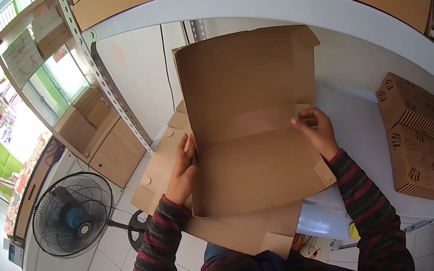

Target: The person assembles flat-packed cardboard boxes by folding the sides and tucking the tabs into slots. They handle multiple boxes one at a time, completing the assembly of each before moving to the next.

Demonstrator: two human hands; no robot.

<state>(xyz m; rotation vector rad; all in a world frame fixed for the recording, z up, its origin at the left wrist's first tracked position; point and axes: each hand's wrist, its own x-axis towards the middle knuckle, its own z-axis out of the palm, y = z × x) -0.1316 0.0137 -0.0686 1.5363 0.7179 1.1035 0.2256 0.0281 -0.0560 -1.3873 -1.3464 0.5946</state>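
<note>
A plain brown cardboard box (251,129), half folded, stands open in the middle of the view, its tall lid panel upright and its base panel lying toward the person. The left hand (183,167) lies flat and open against the box's left side wall, fingers straight, pressing rather than gripping. The right hand (317,129) has its fingers curled and pinched on the right side flap, at the crease where lid meets base. Both forearms, in dark striped sleeves (357,192), come up from the lower edge.

The box rests on a stack of flat, unfolded cardboard blanks (158,166) that jut out past its left and near edges. These lie on a white bench (362,133), whose front edge runs just under the right forearm. To the right, well apart from the box, two finished printed boxes (413,144) sit near the bench's right end, with bare white surface between.

A white shelf (287,4) curves overhead, carrying more brown cardboard. Left of the bench the tiled floor (111,258) drops away, with a standing black fan (73,214) and wooden cabinets (108,143) beyond.
</note>
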